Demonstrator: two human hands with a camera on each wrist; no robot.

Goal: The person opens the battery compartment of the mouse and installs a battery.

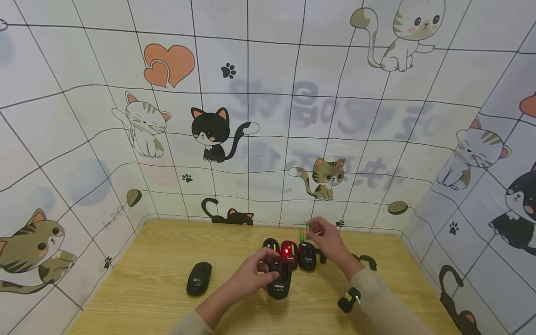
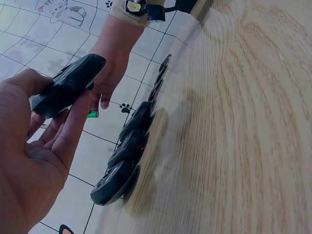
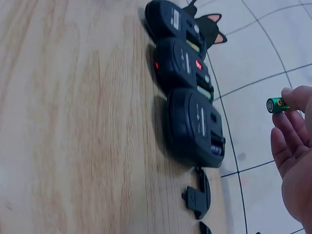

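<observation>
In the head view, my left hand (image 1: 255,272) grips a black computer mouse (image 1: 279,281) with its underside up. The left wrist view shows this mouse (image 2: 68,85) raised off the table between thumb and fingers. My right hand (image 1: 331,239) pinches a small green battery (image 3: 278,105) by one end, above the back of the table. Below it, three upturned mice stand in a row: the left one (image 3: 165,19), the middle one (image 3: 180,63) with a glowing red light, and the right one (image 3: 192,126). Their battery slots are uncovered.
Another black mouse (image 1: 198,279) lies right side up on the left of the wooden table (image 1: 155,265). Black battery covers (image 3: 197,197) lie right of the row. A second green piece (image 1: 301,235) shows behind the right mouse. A cat-patterned cloth (image 1: 268,139) surrounds the table.
</observation>
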